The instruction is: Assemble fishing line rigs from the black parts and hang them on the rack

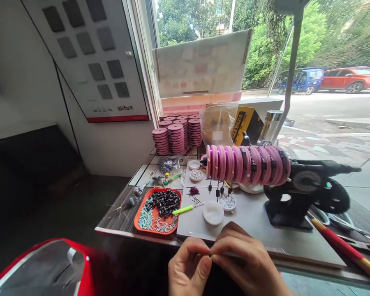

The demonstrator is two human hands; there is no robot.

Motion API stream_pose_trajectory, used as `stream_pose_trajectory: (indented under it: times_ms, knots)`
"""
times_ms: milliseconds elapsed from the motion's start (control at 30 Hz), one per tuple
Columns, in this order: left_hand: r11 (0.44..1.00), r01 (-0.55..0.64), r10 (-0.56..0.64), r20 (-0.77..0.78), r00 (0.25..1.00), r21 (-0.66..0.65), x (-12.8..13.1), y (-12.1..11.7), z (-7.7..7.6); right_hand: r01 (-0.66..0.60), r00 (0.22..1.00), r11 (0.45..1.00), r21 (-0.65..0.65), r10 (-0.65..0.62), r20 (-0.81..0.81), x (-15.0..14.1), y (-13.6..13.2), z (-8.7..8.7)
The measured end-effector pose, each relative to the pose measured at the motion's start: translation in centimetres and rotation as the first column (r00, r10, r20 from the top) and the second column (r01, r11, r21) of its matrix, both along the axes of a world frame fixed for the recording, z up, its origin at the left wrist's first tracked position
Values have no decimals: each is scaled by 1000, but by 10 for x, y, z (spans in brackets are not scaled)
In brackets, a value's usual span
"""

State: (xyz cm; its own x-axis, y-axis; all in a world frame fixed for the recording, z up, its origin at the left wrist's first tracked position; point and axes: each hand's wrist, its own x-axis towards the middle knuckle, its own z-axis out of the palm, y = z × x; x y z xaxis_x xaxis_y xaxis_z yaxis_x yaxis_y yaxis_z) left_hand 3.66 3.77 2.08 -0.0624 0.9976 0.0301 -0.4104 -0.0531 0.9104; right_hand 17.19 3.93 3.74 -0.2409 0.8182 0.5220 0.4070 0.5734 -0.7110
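My left hand (pixel 189 265) and my right hand (pixel 248 257) meet at the fingertips just in front of the table's front edge. Both pinch at the same spot, and whatever lies between the fingertips is too small to name. Just beyond them on the pale board stands a shallow white dish (pixel 213 213). A tool with a lime-green handle (pixel 185 209) and a thin metal tip points toward that dish. To the left, an orange tray (pixel 137 218) holds black pieces, blue-green sticks and small silvery bits.
A black geared stand (pixel 291 205) carries a row of pink spools (pixel 234 163) above the board. Small bowls of white beads (pixel 227 202) sit below it. Stacked pink discs (pixel 175 139) stand behind. Scissors (pixel 353 242) lie at right; a red-rimmed bag (pixel 85 267) is lower left.
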Motion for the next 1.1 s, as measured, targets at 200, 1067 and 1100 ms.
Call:
stream_pose_trajectory:
  times_ms: [200,1067,1100]
  knots:
    - [998,54,-55,111,992,17,2,4,1,22,999,999,33,-24,49,1,-2,0]
    - [949,290,-252,247,935,-127,1,7,10,-40,996,998,-40,43,80,6,-1,18]
    - [951,286,-250,253,935,-119,1,6,9,-50,997,996,-70,55,62,7,-1,19]
